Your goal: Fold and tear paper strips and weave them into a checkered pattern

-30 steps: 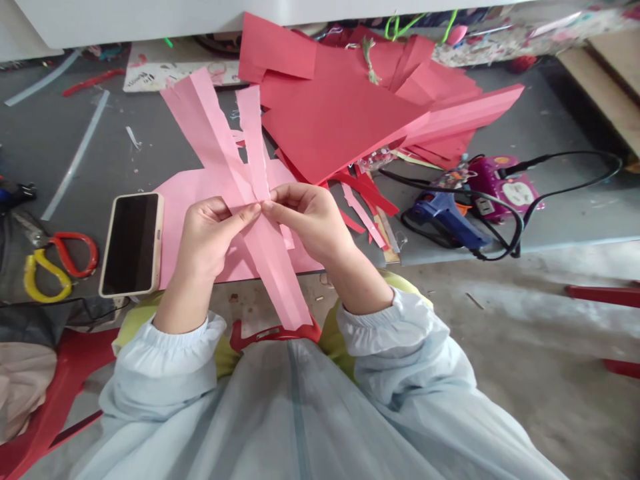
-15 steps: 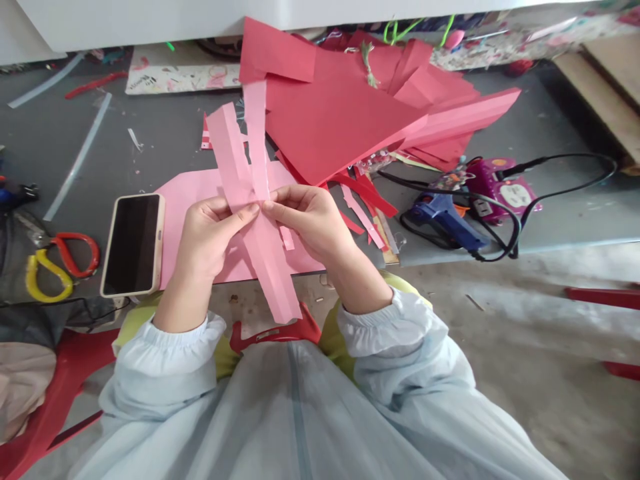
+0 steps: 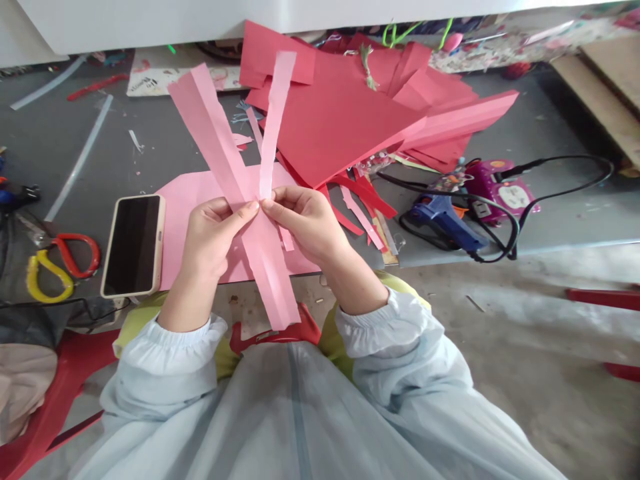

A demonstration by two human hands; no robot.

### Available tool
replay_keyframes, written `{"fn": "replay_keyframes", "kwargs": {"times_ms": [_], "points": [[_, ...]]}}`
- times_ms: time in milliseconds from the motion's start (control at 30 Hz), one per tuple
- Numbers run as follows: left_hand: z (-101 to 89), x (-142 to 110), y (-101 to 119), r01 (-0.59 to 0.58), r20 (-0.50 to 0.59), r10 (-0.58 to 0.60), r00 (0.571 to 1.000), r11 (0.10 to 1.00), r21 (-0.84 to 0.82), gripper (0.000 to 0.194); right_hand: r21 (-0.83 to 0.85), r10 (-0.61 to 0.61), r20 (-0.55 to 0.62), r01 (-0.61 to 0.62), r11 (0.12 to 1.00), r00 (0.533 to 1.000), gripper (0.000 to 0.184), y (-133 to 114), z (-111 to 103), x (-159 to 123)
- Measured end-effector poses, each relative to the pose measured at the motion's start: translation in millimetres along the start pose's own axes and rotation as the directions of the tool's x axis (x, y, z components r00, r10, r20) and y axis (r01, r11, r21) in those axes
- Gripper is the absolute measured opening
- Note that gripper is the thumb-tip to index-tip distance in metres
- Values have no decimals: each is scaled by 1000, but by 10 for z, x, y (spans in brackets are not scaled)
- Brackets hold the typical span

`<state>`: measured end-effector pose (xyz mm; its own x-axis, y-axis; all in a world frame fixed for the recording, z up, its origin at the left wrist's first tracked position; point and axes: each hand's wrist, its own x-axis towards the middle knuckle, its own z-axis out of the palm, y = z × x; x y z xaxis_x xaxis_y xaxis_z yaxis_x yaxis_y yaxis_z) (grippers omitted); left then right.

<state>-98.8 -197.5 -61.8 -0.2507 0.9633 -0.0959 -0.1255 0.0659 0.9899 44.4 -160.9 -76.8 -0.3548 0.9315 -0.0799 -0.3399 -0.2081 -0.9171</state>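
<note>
A creased pink paper strip (image 3: 270, 273) is pinched between thumb and fingers of my left hand (image 3: 215, 230). It slants from the upper left down past the table edge. My right hand (image 3: 310, 217) pinches a narrower pink paper strip (image 3: 276, 120) with a ragged edge, which stands up and leans slightly right. Both thumbs meet where the two strips come together; whether the strips are still joined there is hidden by my fingers. Beneath my hands a larger pink paper sheet (image 3: 183, 193) lies on the grey table (image 3: 165, 137).
A phone (image 3: 133, 247) and scissors with red and yellow handles (image 3: 50, 277) lie at the left. Red paper sheets (image 3: 340, 120) are piled behind my hands, with paper scraps (image 3: 363, 217) nearby. To the right are a blue glue gun (image 3: 447, 220), a purple power socket (image 3: 500, 190) and looping cables.
The upper ends of the two strips have spread apart: the wide one swung left, the narrow one tipped right. The gap between them is wider, while my hands stay nearly in place.
</note>
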Motion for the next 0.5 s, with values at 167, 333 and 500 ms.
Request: {"fn": "replay_keyframes", "kwargs": {"times_ms": [167, 333, 500], "points": [[-9, 22, -11, 13, -45, -15, 999, 999, -29, 22, -78, 23, 23, -21, 997, 999, 45, -37, -41, -8], [-44, 23, -4, 31, 40, -30, 999, 999, -16, 23, -89, -7, 27, 9, 996, 1000, 40, -36, -66, -21], [-35, 16, -5, 19, 46, -17, 999, 999, -45, 18, -61, -24, 17, 25, 998, 1000, 40, -14, -47, -12]]}}
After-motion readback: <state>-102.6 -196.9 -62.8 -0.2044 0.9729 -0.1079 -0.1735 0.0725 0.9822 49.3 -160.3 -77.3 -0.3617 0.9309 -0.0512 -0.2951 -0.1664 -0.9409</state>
